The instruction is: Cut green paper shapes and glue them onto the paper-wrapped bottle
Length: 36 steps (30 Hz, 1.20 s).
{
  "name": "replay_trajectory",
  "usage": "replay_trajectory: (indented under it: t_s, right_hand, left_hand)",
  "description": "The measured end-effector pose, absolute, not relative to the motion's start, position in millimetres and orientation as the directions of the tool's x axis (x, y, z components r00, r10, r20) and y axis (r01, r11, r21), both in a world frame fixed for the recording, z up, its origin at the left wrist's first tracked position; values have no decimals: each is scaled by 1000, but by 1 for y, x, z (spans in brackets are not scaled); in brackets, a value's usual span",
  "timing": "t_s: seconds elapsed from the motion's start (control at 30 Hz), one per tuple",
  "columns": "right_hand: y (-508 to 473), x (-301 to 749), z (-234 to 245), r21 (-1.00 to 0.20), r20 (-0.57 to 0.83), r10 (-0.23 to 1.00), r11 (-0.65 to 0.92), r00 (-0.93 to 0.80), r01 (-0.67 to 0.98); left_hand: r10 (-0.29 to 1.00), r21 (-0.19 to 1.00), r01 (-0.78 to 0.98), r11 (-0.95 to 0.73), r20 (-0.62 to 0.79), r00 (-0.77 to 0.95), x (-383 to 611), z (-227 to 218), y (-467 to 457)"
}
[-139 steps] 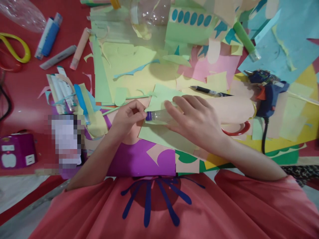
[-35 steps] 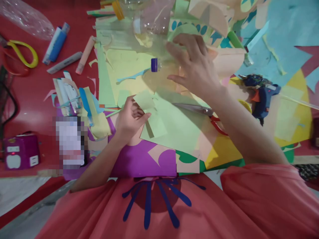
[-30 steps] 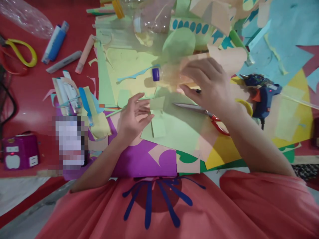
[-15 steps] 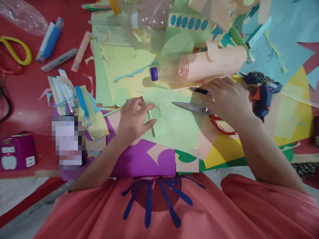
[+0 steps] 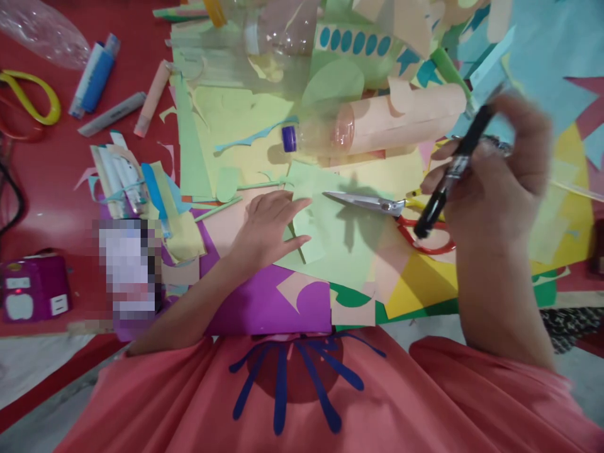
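My right hand (image 5: 495,182) is raised over the table's right side, its fingers closed on a black pen (image 5: 448,176) that slants down to the left. My left hand (image 5: 268,223) lies with fingers stretched flat on a light green paper sheet (image 5: 340,233), beside a small folded green piece (image 5: 311,236). Red-handled scissors (image 5: 377,204) lie on the sheet between my hands. Behind them a clear plastic bottle (image 5: 372,123) with a purple cap lies on its side, wrapped in peach paper.
Coloured paper scraps cover the red table (image 5: 56,189). Markers (image 5: 94,72) and yellow scissors (image 5: 33,100) lie at the far left, a purple box (image 5: 33,292) at the near left. A second clear bottle (image 5: 278,31) stands at the back.
My right hand set the wrapped bottle down behind the green sheet, picked the black pen up off the table and lifted it. My left hand flattened onto the green paper.
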State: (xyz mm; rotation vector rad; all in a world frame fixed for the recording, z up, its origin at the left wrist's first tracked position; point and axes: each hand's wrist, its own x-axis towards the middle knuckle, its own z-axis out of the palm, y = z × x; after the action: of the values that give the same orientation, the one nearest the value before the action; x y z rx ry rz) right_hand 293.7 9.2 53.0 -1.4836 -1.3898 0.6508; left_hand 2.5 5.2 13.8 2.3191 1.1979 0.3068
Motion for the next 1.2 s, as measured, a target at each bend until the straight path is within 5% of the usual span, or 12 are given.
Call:
replay_trajectory:
  t_s: [0.13, 0.23, 0.37, 0.8, 1.2]
  right_hand:
    - [4, 280, 44, -977, -203, 979, -200, 36, -75]
    - [-4, 264, 36, -975, -114, 979, -143, -171, -172]
    - [-11, 243, 30, -986, -143, 947, -163, -288, -47]
    - [-8, 213, 19, -962, -32, 993, 0, -112, 275]
    - [-11, 208, 11, -946, 29, 984, 84, -176, 314]
  left_hand:
    - [755, 545, 655, -524, -59, 653, 8, 12, 11]
    - [760, 528, 667, -525, -62, 647, 9, 8, 12]
    - [833, 506, 724, -469, -20, 553, 8, 0, 9]
    - [821, 423, 752, -505, -33, 570, 5, 4, 7]
    - [817, 398, 744, -536, 22, 577, 6, 3, 5]
